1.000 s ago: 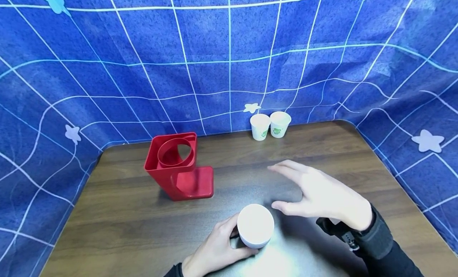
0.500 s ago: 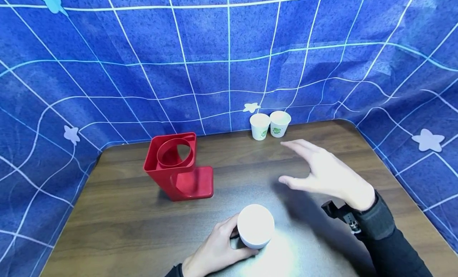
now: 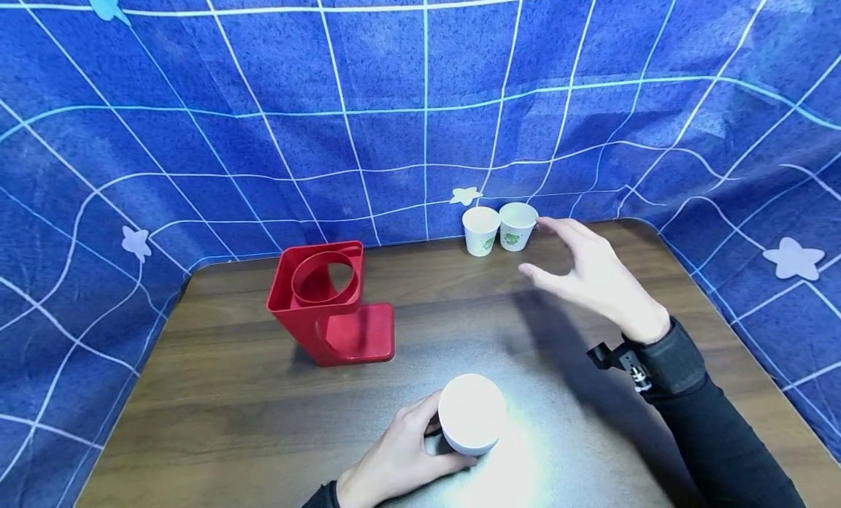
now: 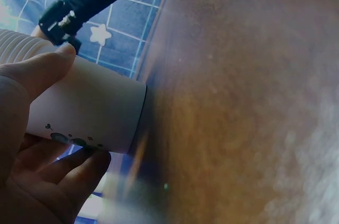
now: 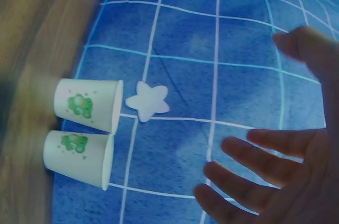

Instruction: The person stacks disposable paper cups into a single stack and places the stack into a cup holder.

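While the left hand grips a cup stack near the table front, the right hand, fingers spread, nears two paper cups: light, crushable; best held mid-wall.

White paper cups (green prints), red holder, blue grid-patterned cloth

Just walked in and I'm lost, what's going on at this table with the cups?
A person sits at a brown table backed by a blue cloth. Their left hand grips a white stack of cups standing upside down near the front edge. Their right hand, fingers spread and holding nothing, reaches toward two small paper cups that stand side by side at the far edge; it is close to the right one but not touching it. A red cup holder stands untouched on the left.
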A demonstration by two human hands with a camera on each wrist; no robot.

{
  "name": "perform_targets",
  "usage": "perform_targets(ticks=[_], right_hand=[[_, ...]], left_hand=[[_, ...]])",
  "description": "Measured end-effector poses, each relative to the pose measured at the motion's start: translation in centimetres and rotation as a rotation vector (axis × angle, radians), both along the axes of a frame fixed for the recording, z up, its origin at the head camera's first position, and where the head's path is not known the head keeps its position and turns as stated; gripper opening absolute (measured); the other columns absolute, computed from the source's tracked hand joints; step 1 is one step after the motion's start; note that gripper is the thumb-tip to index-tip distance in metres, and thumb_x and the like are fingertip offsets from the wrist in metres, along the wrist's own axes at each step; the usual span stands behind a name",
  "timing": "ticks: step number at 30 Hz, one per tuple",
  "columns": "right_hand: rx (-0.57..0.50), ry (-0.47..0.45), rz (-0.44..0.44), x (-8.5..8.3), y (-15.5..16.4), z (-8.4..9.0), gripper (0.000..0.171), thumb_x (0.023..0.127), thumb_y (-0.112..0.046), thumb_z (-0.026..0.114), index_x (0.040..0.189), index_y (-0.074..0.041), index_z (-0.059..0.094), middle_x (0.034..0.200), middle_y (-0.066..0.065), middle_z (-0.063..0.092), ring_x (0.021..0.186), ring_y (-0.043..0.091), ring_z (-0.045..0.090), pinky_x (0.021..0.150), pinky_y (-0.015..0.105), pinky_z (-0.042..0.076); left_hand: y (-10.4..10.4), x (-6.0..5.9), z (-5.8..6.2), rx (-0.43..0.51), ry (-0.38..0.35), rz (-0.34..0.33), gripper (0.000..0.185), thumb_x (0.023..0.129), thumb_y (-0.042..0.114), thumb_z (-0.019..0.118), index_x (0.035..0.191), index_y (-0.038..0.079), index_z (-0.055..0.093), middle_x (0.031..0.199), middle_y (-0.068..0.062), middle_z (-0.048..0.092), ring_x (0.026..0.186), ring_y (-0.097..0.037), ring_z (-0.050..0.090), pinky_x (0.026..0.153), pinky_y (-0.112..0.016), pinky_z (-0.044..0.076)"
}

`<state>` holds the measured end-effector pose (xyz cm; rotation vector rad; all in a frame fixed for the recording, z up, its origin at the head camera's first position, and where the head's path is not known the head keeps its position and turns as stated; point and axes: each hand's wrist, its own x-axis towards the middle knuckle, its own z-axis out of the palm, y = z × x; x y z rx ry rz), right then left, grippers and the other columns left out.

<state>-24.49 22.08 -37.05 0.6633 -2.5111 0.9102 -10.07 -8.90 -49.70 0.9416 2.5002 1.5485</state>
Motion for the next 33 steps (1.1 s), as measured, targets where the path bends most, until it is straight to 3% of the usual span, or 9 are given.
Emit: perform_targets(ticks=[6,14,21,33], right_hand=[[-0.054,0.078,-0.082,-2.2,-0.3,-1.0,0.068,0.086,-0.027,0.082,0.141,0.003,0.057,0.134,0.023,0.063,0.129,0.038,0.057,0.111,0.053,0.046],[-0.104,0.045,-0.176,-5.3,-0.5,-2.6,0.070,0.086,-0.029,0.080,0.141,0.006,0.055,0.135,0.026,0.061,0.128,0.042,0.056,0.112,0.055,0.045],[-0.097,-0.047,-0.245,-7.9,-0.6,-3.6,0.074,0.088,-0.036,0.076,0.143,0.008,0.052,0.139,0.029,0.058,0.132,0.045,0.052,0.114,0.056,0.042],[-0.065,-0.222,-0.316,-11.7,-0.5,-6.0,0.087,0.088,-0.044,0.072,0.145,0.014,0.043,0.142,0.036,0.051,0.135,0.049,0.047,0.116,0.058,0.039]], left_hand=[[0.0,0.0,0.0,0.003,-0.016,0.005,0.073,0.082,0.034,0.089,0.145,0.032,0.052,0.133,0.009,0.066,0.119,-0.009,0.067,0.100,-0.027,0.057],[0.0,0.0,-0.1,0.002,-0.003,-0.012,0.073,0.083,0.034,0.088,0.146,0.030,0.050,0.135,0.009,0.065,0.119,-0.009,0.066,0.099,-0.025,0.057],[0.0,-0.1,-0.2,0.000,0.044,-0.013,0.072,0.083,0.031,0.088,0.144,0.027,0.052,0.133,0.006,0.066,0.118,-0.010,0.067,0.097,-0.024,0.058],[0.0,-0.1,0.0,-0.004,0.014,-0.013,0.074,0.083,0.033,0.088,0.147,0.030,0.050,0.135,0.008,0.065,0.120,-0.010,0.066,0.100,-0.027,0.057]])
